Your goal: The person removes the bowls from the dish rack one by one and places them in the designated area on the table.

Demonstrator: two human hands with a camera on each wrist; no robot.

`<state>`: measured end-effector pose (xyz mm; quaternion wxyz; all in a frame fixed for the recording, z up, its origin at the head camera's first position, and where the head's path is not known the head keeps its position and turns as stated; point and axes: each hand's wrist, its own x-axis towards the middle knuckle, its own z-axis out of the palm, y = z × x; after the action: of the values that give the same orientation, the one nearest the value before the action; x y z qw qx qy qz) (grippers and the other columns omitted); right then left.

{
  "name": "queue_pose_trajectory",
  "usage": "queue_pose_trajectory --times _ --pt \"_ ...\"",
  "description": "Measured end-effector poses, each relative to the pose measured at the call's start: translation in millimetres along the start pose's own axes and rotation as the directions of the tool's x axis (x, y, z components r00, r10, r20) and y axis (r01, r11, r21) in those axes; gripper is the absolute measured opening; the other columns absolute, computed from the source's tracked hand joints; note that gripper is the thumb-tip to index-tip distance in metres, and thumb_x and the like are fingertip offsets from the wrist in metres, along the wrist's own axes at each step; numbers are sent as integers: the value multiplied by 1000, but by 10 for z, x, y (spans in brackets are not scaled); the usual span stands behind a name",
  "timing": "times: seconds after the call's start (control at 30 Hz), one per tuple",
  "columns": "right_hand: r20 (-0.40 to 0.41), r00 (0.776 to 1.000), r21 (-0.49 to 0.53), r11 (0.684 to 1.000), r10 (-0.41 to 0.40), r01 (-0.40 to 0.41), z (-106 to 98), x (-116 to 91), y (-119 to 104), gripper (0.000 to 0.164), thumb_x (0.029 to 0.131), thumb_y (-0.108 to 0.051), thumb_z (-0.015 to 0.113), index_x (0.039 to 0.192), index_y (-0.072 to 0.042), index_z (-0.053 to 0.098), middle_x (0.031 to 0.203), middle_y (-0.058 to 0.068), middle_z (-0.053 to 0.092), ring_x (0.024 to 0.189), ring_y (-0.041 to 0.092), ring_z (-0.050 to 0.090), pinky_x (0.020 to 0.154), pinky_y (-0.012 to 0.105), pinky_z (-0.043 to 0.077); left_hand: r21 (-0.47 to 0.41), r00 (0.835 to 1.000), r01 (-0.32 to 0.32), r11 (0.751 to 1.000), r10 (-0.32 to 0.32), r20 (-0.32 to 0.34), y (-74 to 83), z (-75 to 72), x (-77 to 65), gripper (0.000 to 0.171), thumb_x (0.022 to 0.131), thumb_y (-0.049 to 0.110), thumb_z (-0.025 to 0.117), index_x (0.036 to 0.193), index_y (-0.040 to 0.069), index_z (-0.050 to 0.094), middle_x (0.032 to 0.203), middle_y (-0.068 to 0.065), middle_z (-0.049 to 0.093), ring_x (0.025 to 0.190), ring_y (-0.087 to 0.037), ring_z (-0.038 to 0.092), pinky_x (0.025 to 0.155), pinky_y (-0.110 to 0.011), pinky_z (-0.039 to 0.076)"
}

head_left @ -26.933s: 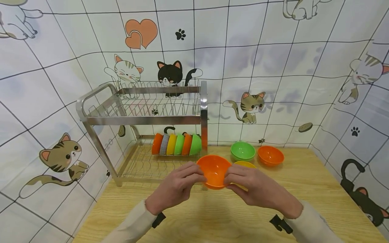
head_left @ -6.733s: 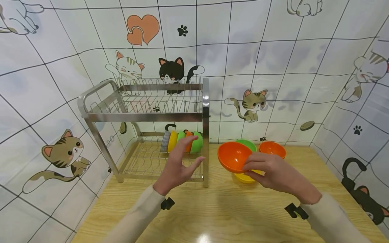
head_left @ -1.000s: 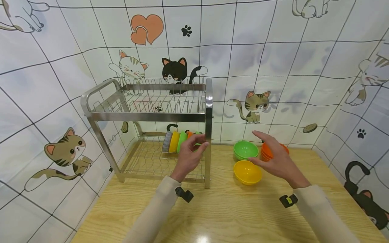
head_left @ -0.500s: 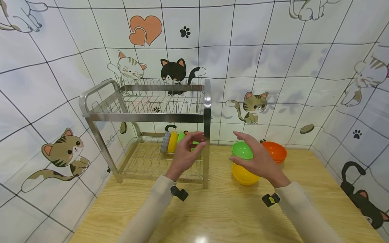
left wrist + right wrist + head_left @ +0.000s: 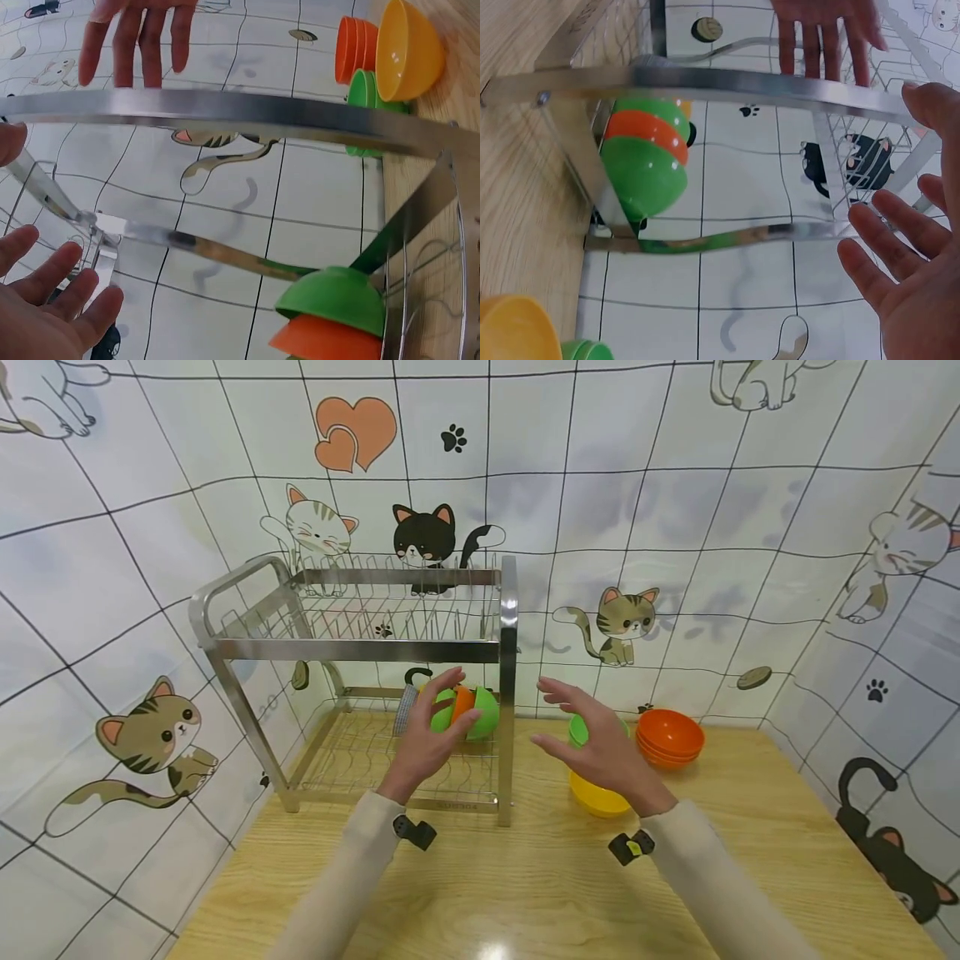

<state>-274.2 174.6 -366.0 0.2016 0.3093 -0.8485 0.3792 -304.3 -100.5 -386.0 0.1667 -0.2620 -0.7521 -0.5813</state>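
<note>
Head view: steel rack at left; row of bowls on lower tier, beside right front post. Left hand, fingers parted, holds nothing, in front of row. Gap between post and right hand, fingers likewise apart, nothing gripped; it partly hides green bowls, yellow bowl. Orange stack rightmost; tabletop extends toward right wall.

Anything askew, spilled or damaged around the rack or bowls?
Nothing stands out. The racked bowls stand on edge in a row; on the table, the orange bowls, green bowls and yellow bowl sit upright. No spill or damage shows, though the left hand and right hand hide some parts.
</note>
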Motion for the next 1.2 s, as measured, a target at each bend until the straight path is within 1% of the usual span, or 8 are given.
queue_pose_trajectory --times 0.13,0.27,0.33,0.5,0.63,0.87,1.0,1.2 --pt "-5 1000 67 998 12 -12 77 73 -79 73 93 -25 78 156 -24 42 153 3 55 132 23 59 110 47 50 60 1000 18 998 -17 -7 -20 -115 -7 68 97 26 72 156 25 39 159 -1 43 148 -24 39 122 -54 33" --pt "-2 1000 147 989 24 -23 160 136 -141 68 95 -23 75 155 -20 44 151 4 56 131 24 59 110 46 51 146 999 22 989 -17 -34 -83 -218 8 73 95 29 74 158 22 37 161 -5 40 150 -28 37 124 -52 31" --pt "-6 1000 173 985 25 -24 196 164 -163 66 96 -22 74 155 -18 45 149 3 58 130 25 60 109 45 52 175 998 45 984 -38 -41 -119 -264 14 77 95 32 75 159 20 35 162 -6 37 150 -30 36 124 -53 31" --pt "-43 999 220 975 28 -18 274 213 -187 60 96 -18 74 151 -17 49 138 6 65 122 24 65 104 40 55 238 994 111 965 -102 -48 -221 -368 27 81 94 42 73 160 21 31 165 -5 31 150 -33 34 122 -58 31" --pt "-90 995 237 971 38 -15 319 228 -206 54 95 -14 74 146 -14 54 124 8 70 114 22 68 99 34 58 291 993 116 950 -100 -67 -313 -446 44 81 94 42 73 160 21 31 166 -8 31 149 -35 36 120 -60 34" --pt "-120 988 250 966 98 -65 335 254 -245 45 95 -14 74 138 -11 59 116 8 72 108 22 69 93 34 60 313 984 171 934 -148 -95 -450 -573 100 80 95 45 71 161 23 31 166 -5 32 138 -37 43 111 -61 41" --pt "-150 982 273 960 113 -69 356 279 -244 36 94 -13 75 128 -10 63 111 8 73 102 20 70 90 31 61 309 979 202 930 -178 -103 -555 -628 124 81 95 50 69 161 26 29 166 -4 31 138 -39 43 108 -64 43" --pt "-153 979 266 960 135 -91 376 317 -229 29 95 -13 74 122 -10 64 108 8 72 100 20 70 89 33 62 296 973 223 929 -193 -128 -726 -710 155 82 96 46 71 163 24 28 166 -8 32 144 -39 38 116 -62 36"
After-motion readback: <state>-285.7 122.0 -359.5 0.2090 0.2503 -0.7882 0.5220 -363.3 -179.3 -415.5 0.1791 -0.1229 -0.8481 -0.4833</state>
